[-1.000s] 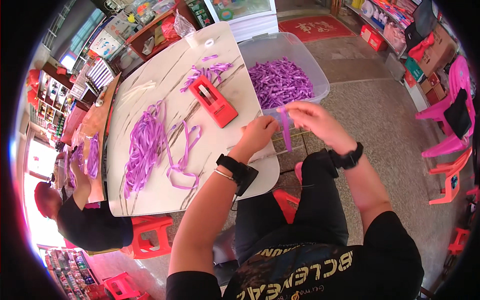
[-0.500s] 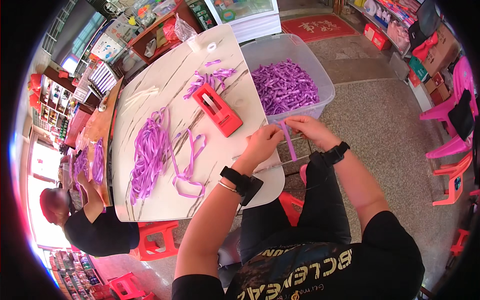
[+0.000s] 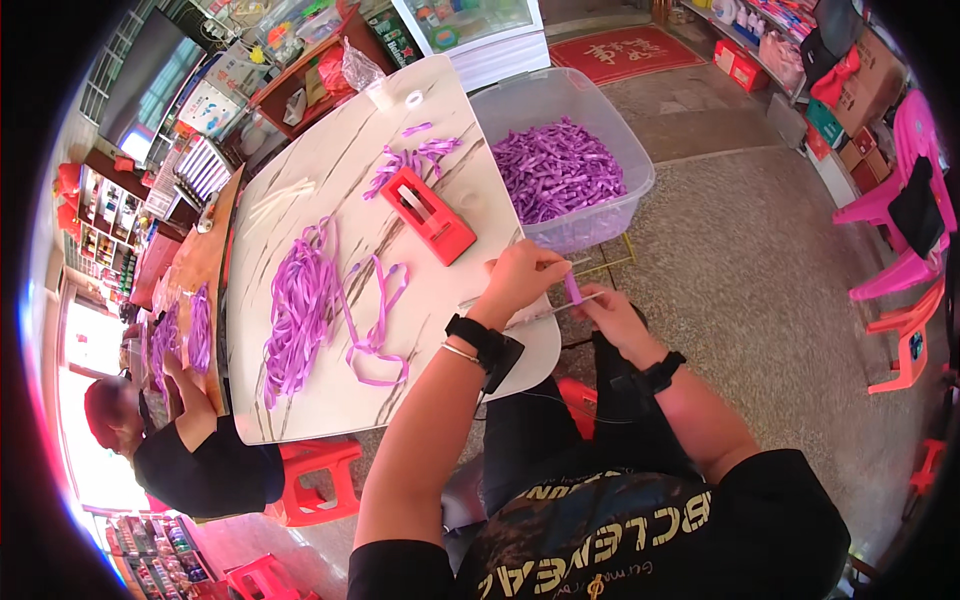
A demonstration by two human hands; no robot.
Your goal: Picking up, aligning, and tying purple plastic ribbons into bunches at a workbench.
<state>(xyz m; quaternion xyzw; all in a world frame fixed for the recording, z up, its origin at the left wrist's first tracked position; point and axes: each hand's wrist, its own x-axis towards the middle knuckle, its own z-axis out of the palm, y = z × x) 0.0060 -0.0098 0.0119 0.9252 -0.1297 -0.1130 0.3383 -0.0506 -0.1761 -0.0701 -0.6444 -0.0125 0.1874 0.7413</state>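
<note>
Over the table's near right corner, my left hand (image 3: 525, 278) is pinched on the upper end of a short purple ribbon (image 3: 573, 288). My right hand (image 3: 615, 318), lower and to the right, has its fingers closed at the ribbon's lower end, beside a thin pale rod (image 3: 545, 312) sticking out past the table edge. Whether the ribbon loops round the rod is too small to tell. On the table lie a red tape dispenser (image 3: 440, 235), a heap of long purple ribbons (image 3: 300, 310), a loose ribbon (image 3: 375, 365) and several short purple pieces (image 3: 415, 160).
A clear plastic bin (image 3: 640, 185) full of short purple pieces stands against the right side of the marble-patterned table (image 3: 300, 420). At the left, another person (image 3: 200, 460) sits by purple ribbons (image 3: 199, 330). Pink chairs (image 3: 890, 200) stand at far right.
My right hand has moved down from the ribbon's top to its lower end. The ribbon, which hung freely, now spans a short gap between both hands. The view has shifted slightly.
</note>
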